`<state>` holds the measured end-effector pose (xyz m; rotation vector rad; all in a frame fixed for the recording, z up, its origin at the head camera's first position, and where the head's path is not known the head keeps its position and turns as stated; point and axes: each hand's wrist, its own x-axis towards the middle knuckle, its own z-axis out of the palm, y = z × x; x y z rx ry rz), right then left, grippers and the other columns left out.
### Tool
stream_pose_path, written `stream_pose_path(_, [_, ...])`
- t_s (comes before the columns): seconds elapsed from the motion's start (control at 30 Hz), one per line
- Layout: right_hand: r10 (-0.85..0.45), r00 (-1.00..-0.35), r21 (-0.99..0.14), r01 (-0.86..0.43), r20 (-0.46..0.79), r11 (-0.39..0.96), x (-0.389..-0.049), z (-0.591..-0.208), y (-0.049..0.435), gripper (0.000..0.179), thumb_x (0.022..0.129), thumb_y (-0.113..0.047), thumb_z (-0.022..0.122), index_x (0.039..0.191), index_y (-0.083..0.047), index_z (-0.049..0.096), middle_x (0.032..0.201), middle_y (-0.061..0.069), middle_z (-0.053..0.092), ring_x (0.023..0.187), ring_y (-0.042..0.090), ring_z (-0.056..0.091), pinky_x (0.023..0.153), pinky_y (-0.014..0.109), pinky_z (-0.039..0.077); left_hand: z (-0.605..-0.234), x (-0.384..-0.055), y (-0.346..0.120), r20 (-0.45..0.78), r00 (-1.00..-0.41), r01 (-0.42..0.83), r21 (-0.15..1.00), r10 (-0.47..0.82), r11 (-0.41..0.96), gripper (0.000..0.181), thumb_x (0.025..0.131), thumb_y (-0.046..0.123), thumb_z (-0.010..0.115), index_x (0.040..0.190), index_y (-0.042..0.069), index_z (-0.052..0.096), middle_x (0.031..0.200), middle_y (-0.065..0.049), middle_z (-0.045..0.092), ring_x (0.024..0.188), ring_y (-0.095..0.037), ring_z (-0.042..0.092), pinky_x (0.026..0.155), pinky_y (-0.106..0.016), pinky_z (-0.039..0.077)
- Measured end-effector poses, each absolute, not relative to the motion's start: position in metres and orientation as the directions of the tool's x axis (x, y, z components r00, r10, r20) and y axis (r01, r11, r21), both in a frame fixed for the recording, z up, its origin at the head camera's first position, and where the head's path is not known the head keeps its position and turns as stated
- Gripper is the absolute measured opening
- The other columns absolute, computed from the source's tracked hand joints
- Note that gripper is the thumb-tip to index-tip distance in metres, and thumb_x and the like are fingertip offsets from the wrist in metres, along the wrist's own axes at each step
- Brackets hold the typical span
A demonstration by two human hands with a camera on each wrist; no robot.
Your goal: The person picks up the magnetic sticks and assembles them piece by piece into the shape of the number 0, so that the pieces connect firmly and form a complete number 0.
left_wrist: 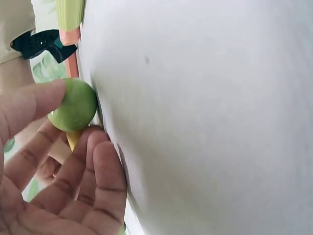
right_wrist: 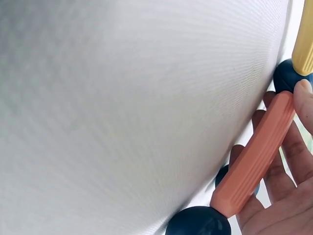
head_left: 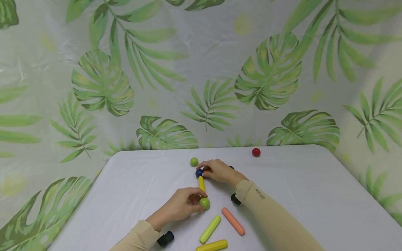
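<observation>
My left hand (head_left: 179,205) pinches a green ball (head_left: 204,203) between thumb and fingers, just above the white table. From that ball a yellow stick (head_left: 201,184) runs away to a dark blue ball (head_left: 199,173). The thumb and fingers of my right hand (head_left: 219,170) hold the blue ball. In the right wrist view an orange stick (right_wrist: 254,156) meets the same ball (right_wrist: 289,76) and lies along the palm. A second blue ball (right_wrist: 198,223) sits at its near end, and another blue ball (right_wrist: 221,176) shows partly behind the stick.
A loose green ball (head_left: 194,161) and a red ball (head_left: 256,152) lie toward the table's back edge. Nearer the front are a loose orange stick (head_left: 233,221), a lime stick (head_left: 210,229) and a yellow stick (head_left: 211,245). A leaf-print curtain (head_left: 169,87) hangs behind the table.
</observation>
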<state>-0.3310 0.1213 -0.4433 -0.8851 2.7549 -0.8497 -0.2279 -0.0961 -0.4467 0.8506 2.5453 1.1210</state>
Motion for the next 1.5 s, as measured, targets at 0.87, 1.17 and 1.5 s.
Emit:
stream_pose_path(0.87, [-0.601,-0.799,-0.441,-0.55,0.03,0.709,-0.304,-0.399,0.136,0.032,0.105,-0.024,0.072,0.134,-0.011,0.073,0.121,0.009,0.075,0.115,0.027,0.07,0.103,0.044,0.057,-0.447,-0.243,-0.115,-0.012,-0.786,0.369,0.793,0.618,0.485,0.023,0.092,0.016,0.086,0.113,0.015,0.076,0.097,0.001,0.07,0.086,-0.006,0.063,0.075,-0.019,0.052])
stream_pose_path(1.17, [-0.764,-0.644,-0.391,-0.693,-0.04,0.605,-0.24,-0.386,0.141,0.017,0.099,-0.019,0.08,0.115,-0.015,0.081,0.1,-0.011,0.074,0.091,0.002,0.063,0.083,0.021,0.056,-0.446,-0.246,-0.119,-0.018,-0.784,0.36,0.8,0.621,0.479,0.024,0.092,0.016,0.086,0.113,0.013,0.076,0.098,-0.002,0.071,0.086,-0.008,0.062,0.076,-0.02,0.051])
stream_pose_path(1.5, [-0.778,-0.61,-0.337,-0.709,-0.149,0.62,-0.197,-0.395,0.134,0.02,0.093,-0.027,0.086,0.113,-0.025,0.083,0.099,-0.014,0.071,0.085,-0.004,0.056,0.085,0.019,0.054,-0.449,-0.248,-0.118,-0.048,-0.79,0.325,0.813,0.611,0.484,0.024,0.092,0.017,0.087,0.113,0.015,0.076,0.097,0.0,0.07,0.086,-0.008,0.062,0.075,-0.02,0.051])
